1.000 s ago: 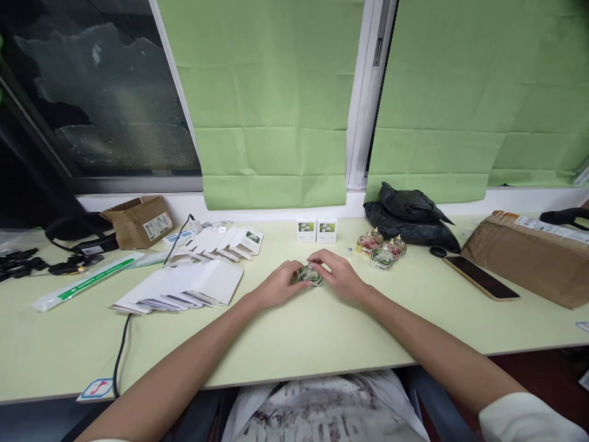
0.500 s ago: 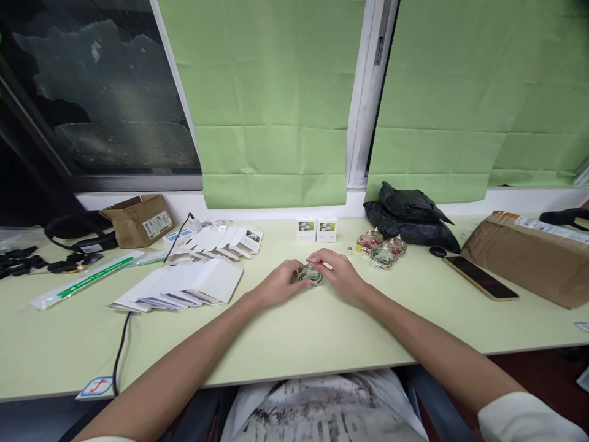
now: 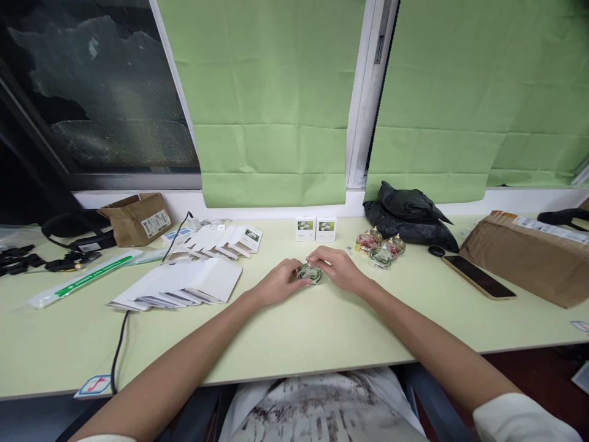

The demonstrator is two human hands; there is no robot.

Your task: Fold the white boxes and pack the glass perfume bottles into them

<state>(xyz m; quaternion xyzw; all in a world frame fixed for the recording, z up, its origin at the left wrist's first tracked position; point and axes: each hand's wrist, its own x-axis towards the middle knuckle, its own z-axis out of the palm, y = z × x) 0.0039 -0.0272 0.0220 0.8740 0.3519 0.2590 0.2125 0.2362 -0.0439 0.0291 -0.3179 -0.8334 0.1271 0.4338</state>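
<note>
A small clear round bottle-like piece with green inside (image 3: 310,274) is between my two hands, low over the table. My left hand (image 3: 281,282) curls its thumb and fingers round the left side of it. The fingertips of my right hand (image 3: 338,267) are pinched together at its upper edge; whatever small part they grip there is hidden. Beyond my hands stand two small white boxes (image 3: 315,229) with green pictures on the front. To the right sits a cluster of similar clear round pieces (image 3: 381,256), some pink with gold tops, one green.
Flattened white cartons (image 3: 197,282) lie in overlapping rows on the left, near an open brown cardboard box (image 3: 138,220) and a black cable (image 3: 120,350). On the right are a black plastic bag (image 3: 409,215), a phone (image 3: 478,277) and a large brown package (image 3: 524,258).
Both hands keep almost the same place and grip on the clear round piece. The whole view has shifted very slightly.
</note>
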